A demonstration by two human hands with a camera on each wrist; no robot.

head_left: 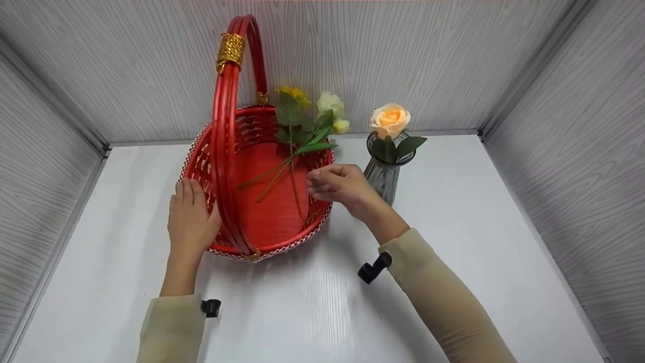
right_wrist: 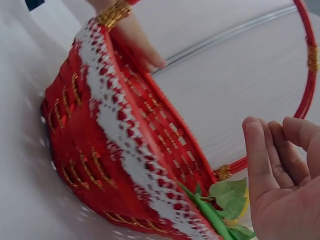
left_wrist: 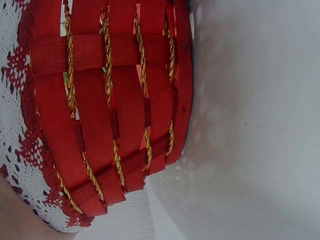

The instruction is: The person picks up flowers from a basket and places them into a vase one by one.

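A red woven basket (head_left: pixel 272 212) with a tall arched handle (head_left: pixel 224 116) stands on the white table. My left hand (head_left: pixel 193 217) rests on its left rim with fingers fairly straight; in the right wrist view the left hand (right_wrist: pixel 135 42) reaches over the rim. Over the basket's right rim hovers my right hand (head_left: pixel 342 189), its fingers loosely bent and holding nothing. Inside the basket lean a yellow flower (head_left: pixel 296 95) and a white flower (head_left: pixel 330 103), stems crossing over the red bottom. Beyond the right wrist, a peach rose (head_left: pixel 390 120) stands in a grey glass vase (head_left: pixel 381 179).
Grey wood-grain panels (head_left: pixel 403 55) wall in the table (head_left: pixel 312 307) at the back and both sides. Part of the vase is hidden behind the right hand and wrist. White lace (right_wrist: pixel 125 145) trims the basket's outer rim.
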